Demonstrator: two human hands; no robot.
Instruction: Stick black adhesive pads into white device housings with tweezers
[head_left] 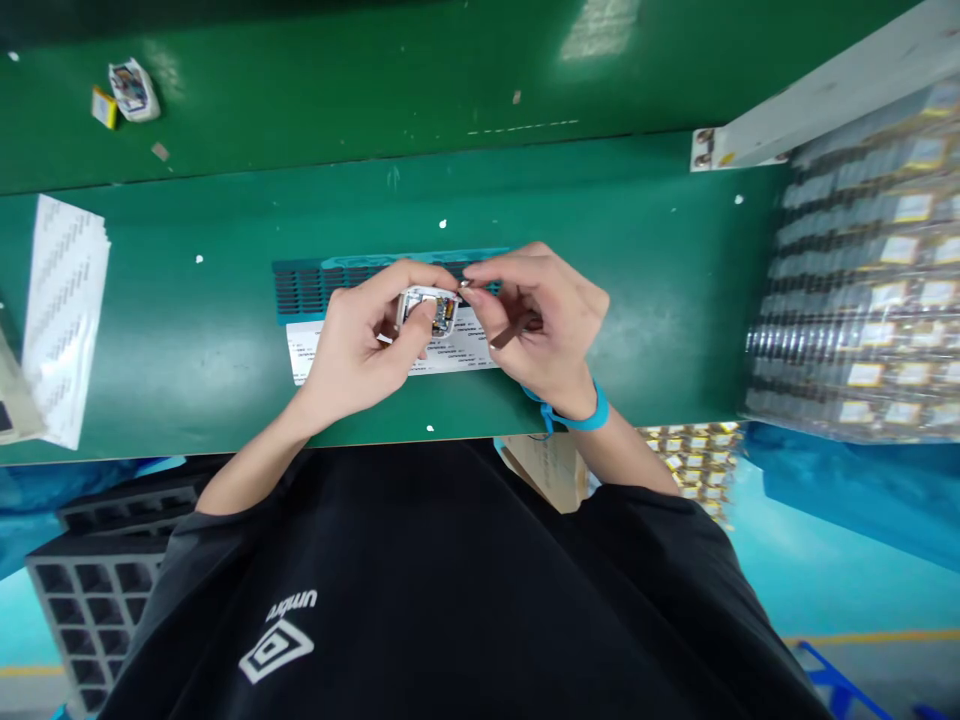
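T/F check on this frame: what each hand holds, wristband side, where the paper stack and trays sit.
1. The left hand holds a small white device. True.
2. The right hand rests flat on the table. False: it is raised, fingertips pinched at the device's edge.
3. A blue wristband is on the right wrist. True.
4. A stack of white sheets lies at the table's right end. False: it is at the left; wrapped trays fill the right.
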